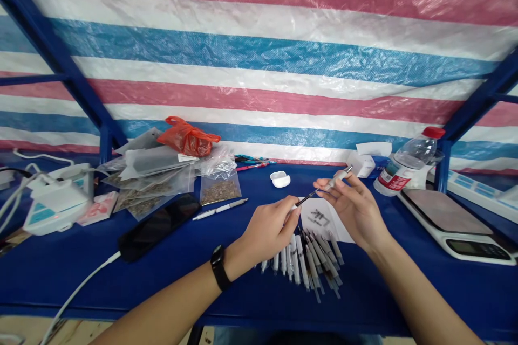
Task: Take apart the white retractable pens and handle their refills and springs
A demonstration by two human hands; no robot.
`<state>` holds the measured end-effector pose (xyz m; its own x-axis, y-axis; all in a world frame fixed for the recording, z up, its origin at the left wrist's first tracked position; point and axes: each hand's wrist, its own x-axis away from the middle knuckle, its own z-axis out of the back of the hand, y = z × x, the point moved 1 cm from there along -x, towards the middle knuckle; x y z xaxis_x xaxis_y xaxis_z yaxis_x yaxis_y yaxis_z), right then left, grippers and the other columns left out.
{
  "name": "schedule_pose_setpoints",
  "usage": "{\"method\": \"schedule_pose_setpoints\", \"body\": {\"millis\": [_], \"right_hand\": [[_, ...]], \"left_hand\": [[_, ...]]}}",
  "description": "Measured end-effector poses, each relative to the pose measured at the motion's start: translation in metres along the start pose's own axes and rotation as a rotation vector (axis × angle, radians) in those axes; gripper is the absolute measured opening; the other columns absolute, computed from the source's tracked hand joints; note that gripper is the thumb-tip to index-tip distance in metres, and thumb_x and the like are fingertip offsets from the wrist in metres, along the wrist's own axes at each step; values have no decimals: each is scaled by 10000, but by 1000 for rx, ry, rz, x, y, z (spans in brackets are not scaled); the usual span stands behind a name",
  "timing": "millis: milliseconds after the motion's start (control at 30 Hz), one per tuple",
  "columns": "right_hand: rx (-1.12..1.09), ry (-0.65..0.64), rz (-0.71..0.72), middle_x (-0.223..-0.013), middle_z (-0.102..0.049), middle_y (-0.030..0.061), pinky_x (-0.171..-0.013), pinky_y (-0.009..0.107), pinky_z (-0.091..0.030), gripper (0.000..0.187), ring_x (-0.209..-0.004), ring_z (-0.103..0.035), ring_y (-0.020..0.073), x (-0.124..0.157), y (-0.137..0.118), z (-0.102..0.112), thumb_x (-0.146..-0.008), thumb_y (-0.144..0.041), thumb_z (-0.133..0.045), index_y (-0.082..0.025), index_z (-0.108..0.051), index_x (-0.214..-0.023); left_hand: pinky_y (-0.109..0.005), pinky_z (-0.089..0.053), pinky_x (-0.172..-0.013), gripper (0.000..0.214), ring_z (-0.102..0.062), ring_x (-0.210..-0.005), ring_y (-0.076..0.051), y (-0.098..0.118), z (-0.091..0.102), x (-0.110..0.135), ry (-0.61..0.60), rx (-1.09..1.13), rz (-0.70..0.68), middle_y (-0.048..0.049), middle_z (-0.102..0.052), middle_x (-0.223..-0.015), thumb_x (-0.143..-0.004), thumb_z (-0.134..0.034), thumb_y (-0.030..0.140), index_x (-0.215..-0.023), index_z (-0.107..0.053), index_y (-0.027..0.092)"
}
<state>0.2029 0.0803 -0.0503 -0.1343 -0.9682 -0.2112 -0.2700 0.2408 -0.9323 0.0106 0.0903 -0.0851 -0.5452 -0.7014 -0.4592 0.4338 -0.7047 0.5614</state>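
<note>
Between the thumb and fingers of my left hand is a thin dark pen refill, angled up to the right. My right hand pinches a whitish pen barrel with a metallic tip. The refill's far end meets or nearly meets the barrel's lower end; I cannot tell if it is inside. Below my hands lie several white pen barrels and several refills with clear ends. A white paper under my right hand carries small dark parts, too small to name.
To the left are a black phone on a white cable, a white pen, plastic bags of small brown pieces and an orange bag. A white case sits behind. At right stand a bottle and a scale.
</note>
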Motion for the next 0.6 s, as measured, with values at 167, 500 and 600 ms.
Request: {"method": "schedule_pose_setpoints", "body": {"millis": [167, 500, 600], "right_hand": [[73, 48, 86, -839, -747, 20, -809, 384, -575, 245, -832, -730, 215, -3, 0, 8, -777, -401, -725, -249, -538, -827], [1333, -184, -94, -620, -565, -16, -607, 291, -331, 80, -596, -537, 181, -12, 0, 30, -816, -278, -531, -235, -530, -749], [1486, -185, -149, -677, -629, 15, -640, 289, -334, 115, -684, -613, 217, -12, 9, 24, -880, -304, -566, -233, -551, -792]], "left_hand": [[-261, -296, -536, 226, -510, -503, -145, 1, 0, -1, -24, 4, 7, 39, -553, -648, -1058, -342, 273, -1128, -542, 195], [-255, -254, -520, 267, -429, -450, -130, -1, 0, -1, -43, 43, 35, 66, -459, -591, -1067, -306, 303, -1154, -531, 188], [-256, -243, -517, 260, -422, -445, -128, 0, 0, -1, -49, 36, 31, 67, -451, -587, -1062, -317, 289, -1152, -536, 184]]}}
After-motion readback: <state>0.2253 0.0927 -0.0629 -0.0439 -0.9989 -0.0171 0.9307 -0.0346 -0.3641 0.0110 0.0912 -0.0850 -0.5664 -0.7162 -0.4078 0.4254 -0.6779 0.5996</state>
